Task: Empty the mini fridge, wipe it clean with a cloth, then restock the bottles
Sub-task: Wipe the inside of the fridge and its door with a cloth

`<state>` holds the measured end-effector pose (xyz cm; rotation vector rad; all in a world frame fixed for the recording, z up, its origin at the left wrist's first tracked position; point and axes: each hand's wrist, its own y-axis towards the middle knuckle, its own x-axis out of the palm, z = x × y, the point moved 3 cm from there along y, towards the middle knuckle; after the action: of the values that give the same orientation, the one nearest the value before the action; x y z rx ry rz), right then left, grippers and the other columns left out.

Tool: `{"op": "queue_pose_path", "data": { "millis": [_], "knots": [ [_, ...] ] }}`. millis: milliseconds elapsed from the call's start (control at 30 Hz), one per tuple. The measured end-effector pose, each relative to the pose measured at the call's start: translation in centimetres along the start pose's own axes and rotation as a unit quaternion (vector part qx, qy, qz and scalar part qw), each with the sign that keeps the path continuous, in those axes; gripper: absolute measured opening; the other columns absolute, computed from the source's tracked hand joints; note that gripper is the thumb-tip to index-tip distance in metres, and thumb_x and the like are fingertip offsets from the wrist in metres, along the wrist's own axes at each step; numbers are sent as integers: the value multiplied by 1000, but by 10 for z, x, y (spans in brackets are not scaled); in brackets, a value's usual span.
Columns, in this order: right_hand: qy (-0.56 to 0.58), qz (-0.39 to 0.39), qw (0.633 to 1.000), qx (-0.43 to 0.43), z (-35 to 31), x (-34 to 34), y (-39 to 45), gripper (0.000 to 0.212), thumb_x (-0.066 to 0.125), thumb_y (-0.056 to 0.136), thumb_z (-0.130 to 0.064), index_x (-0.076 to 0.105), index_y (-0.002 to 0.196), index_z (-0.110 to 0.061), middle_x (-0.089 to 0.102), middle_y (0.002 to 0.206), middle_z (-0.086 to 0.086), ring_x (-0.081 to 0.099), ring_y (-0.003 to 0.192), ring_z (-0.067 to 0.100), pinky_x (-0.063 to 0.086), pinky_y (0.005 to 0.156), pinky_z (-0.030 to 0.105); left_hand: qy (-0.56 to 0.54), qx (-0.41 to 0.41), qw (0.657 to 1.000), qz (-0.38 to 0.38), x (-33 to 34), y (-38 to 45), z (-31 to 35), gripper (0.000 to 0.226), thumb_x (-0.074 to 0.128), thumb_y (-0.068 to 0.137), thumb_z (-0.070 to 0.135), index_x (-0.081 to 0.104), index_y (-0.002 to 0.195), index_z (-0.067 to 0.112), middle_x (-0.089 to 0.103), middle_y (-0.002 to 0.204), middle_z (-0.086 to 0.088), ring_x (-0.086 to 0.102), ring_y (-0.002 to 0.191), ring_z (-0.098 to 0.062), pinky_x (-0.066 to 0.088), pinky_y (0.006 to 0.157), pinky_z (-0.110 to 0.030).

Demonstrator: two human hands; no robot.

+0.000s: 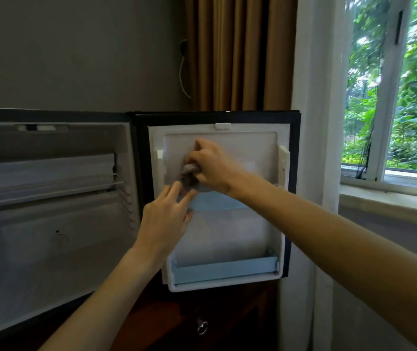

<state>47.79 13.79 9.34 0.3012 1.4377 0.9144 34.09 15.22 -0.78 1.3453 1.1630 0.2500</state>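
Wiping stage: the mini fridge (50, 211) stood open, its door (227, 153) swung right toward the window (392, 97). The right hand (212, 168), fingers curled, gripped a bunched grey-brown cloth (189, 174) against the door's upper inner panel. The left hand (165, 219), fingers nearly straight, touched the cloth's lower edge above the pale blue door shelf (225, 271)
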Motion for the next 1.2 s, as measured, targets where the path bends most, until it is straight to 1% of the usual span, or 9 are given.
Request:
{"op": "queue_pose_path", "data": {
  "millis": [133,200,300,467,567,767,900,1000,1200],
  "knots": [
    [8,43,999,1,-38,7,27,24,70,86,-20,67,109,-14,49,120,6,50,102,19,49,85,28,0,17,1000,1,0,0,-4,49,85,76,24,67,122,17,61,119,-7,63,98,-27,53,48,-35],
    [9,39,999,-1,-32,6,23,27,73,85,-21,66,110,-14,48,121,7,48,105,20,49,85,29,10,17,1000,-1,-1,-1,-5,48,84,77,25,67,121,19,60,115,-6,62,97,-25,50,48,-33],
    [-8,35,999,18,2,-9,1,24,71,85,-16,68,108,-10,48,119,11,50,102,24,50,85,36,7,13,1000,0,-3,-2,-3,47,82,79,24,66,123,20,57,106,-6,60,93,-23,49,48,-32],
    [-39,58,991,113,73,-47,-58,24,69,88,-15,68,111,-8,49,116,10,47,94,16,53,87,33,-4,10,1000,-6,-4,-1,-3,49,83,78,23,67,124,19,55,105,-5,59,91,-23,46,46,-31],
    [-58,58,986,146,88,-53,-73,21,70,87,-15,69,106,-6,49,109,8,52,89,19,56,83,36,-10,9,1000,-6,-4,-2,-4,49,82,79,24,66,126,19,54,105,-6,60,91,-24,47,48,-32],
    [-53,74,992,89,53,-38,-40,22,71,88,-21,68,106,-9,48,116,7,46,92,14,53,84,32,-13,7,1000,5,-5,-2,-1,49,83,79,23,66,125,17,55,104,-6,60,90,-22,50,48,-32],
    [-54,75,995,25,1,-13,11,27,73,83,-18,67,107,-7,46,125,11,50,103,24,53,84,37,-1,4,1000,5,-2,0,0,51,87,74,23,68,122,19,56,103,-5,60,88,-22,48,46,-31],
    [-47,81,996,-10,-34,-2,34,25,72,85,-18,66,108,-9,45,132,12,48,109,24,52,84,32,11,7,1000,0,1,1,-1,56,89,72,24,69,124,20,58,104,-5,62,89,-22,47,46,-31],
    [-44,65,997,10,-2,-14,15,23,71,83,-14,68,105,-9,47,122,11,50,101,25,52,81,37,2,11,1000,-1,-3,0,-1,53,88,74,23,67,122,18,56,103,-6,61,88,-23,45,44,-30]
  ]
}}
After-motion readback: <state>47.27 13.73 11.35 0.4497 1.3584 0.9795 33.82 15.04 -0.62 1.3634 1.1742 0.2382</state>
